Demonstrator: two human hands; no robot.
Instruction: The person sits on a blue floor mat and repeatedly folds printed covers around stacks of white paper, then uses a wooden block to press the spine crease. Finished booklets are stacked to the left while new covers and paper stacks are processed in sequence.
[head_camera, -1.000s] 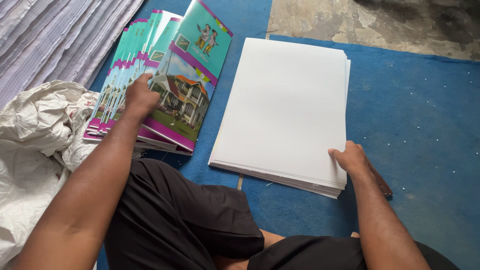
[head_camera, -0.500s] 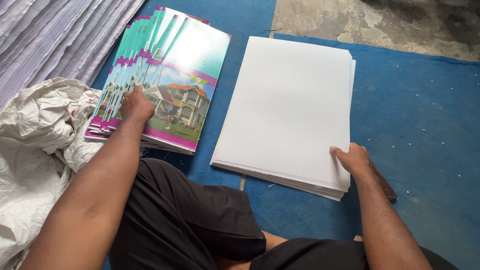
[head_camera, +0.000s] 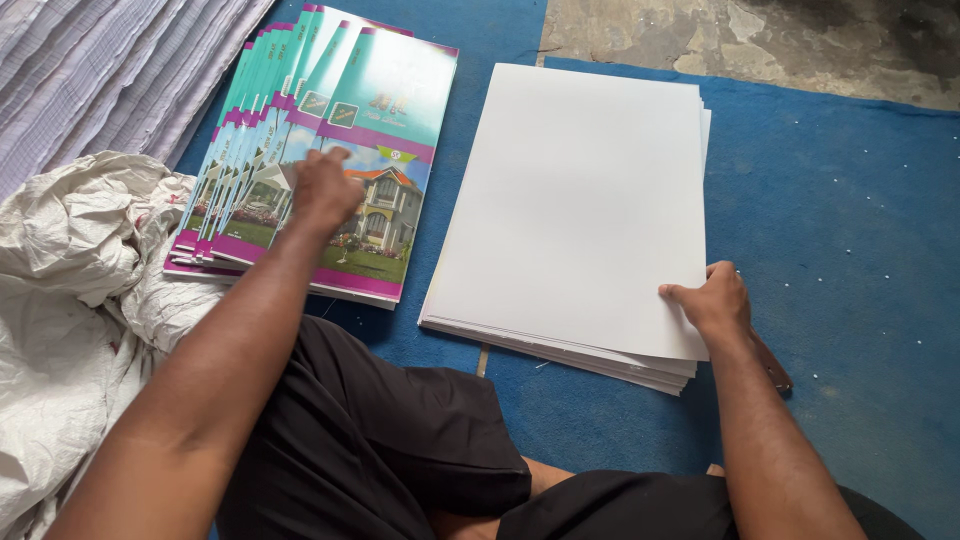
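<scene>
You sit on a blue mat (head_camera: 840, 200); bare concrete (head_camera: 760, 40) beyond (stained, daylit); white sack (head_camera: 70, 300) and striped cloth (head_camera: 100, 70) alongside.

The left hand (head_camera: 322, 190) reaches far forward, palm down, fingers bent. The right hand (head_camera: 715, 303) lies flat and low, fingers spread, with the arm straight.
</scene>
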